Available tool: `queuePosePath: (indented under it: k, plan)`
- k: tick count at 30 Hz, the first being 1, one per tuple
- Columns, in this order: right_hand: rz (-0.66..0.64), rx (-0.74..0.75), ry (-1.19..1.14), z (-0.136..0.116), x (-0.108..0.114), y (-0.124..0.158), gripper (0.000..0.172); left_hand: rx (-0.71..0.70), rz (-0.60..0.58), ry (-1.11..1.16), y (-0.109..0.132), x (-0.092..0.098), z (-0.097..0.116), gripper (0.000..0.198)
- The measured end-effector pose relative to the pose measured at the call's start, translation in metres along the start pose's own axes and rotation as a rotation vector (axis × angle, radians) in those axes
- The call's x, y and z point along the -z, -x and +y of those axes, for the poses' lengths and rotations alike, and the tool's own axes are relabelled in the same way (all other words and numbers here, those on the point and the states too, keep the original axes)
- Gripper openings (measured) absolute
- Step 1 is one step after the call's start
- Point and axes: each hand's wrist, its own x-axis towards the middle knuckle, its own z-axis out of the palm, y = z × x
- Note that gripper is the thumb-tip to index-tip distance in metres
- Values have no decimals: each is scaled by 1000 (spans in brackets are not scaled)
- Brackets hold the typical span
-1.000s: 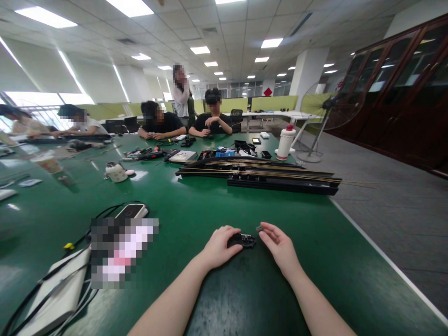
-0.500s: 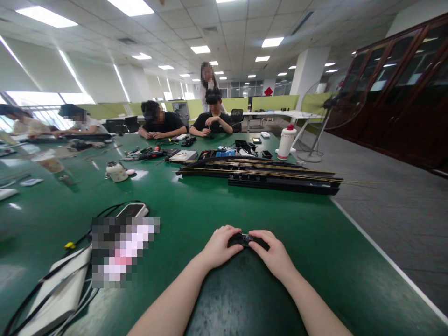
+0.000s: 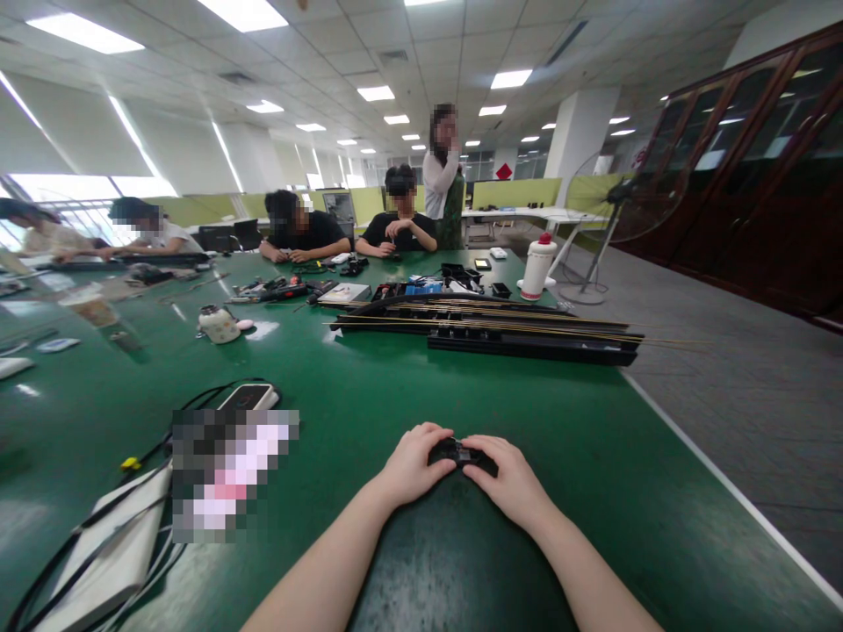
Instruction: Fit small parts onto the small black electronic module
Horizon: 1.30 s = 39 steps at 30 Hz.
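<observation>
Here, left grip (image 3: 414, 461) and right grip (image 3: 512, 477) closed around small, black, uneven-surfaced part (image 3: 464, 455); glossy green tabletop (image 3: 356, 386) beneath.

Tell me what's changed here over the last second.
The right hand moved left and took hold of the black part; the small piece it pinched earlier can't be made out now. In the background, the standing person moved rightward. The left hand still holds the black part's left end, and the white bottle hasn't moved.
</observation>
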Motion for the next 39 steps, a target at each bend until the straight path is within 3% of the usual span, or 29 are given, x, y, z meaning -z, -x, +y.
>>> queuePosePath:
  k: [7,22,39]
  plan:
    - [37,-57,-8,-1,0,0,32,5,15,15,0,1,1,38]
    - [-38,-74,56,1,1,-1,30,23,22,12,-2,-1,-1,29]
    - [-7,-73,118,-3,2,-1,29,37,28,22,-1,-2,-1,36]
